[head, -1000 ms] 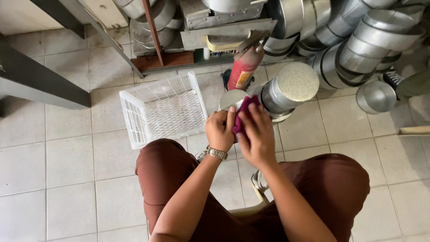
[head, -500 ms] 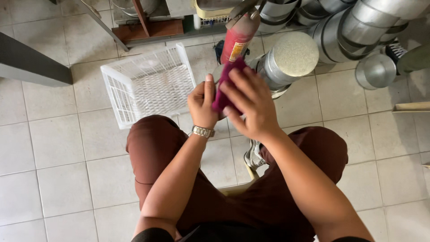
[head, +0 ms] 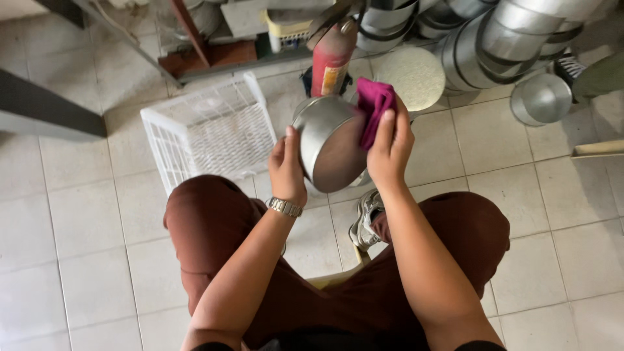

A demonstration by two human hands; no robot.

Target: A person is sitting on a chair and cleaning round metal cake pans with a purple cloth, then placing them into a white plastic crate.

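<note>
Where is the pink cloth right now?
The magenta cloth sits in the right hand, pressed against the round metal pan, below the red fire extinguisher.

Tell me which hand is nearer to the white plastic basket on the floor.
The left hand. It holds the round metal tin right beside the white plastic basket. The right hand, pressing a magenta cloth on the tin, is on the far side from the basket.

You have a magenta cloth (head: 374, 104) against a dull silver metal pot (head: 331, 143). Your trousers (head: 214, 221) are reddish brown, the basket (head: 208, 133) is white mesh, the floor (head: 65, 214) pale grey tile, the cylinder (head: 331, 62) red.
</note>
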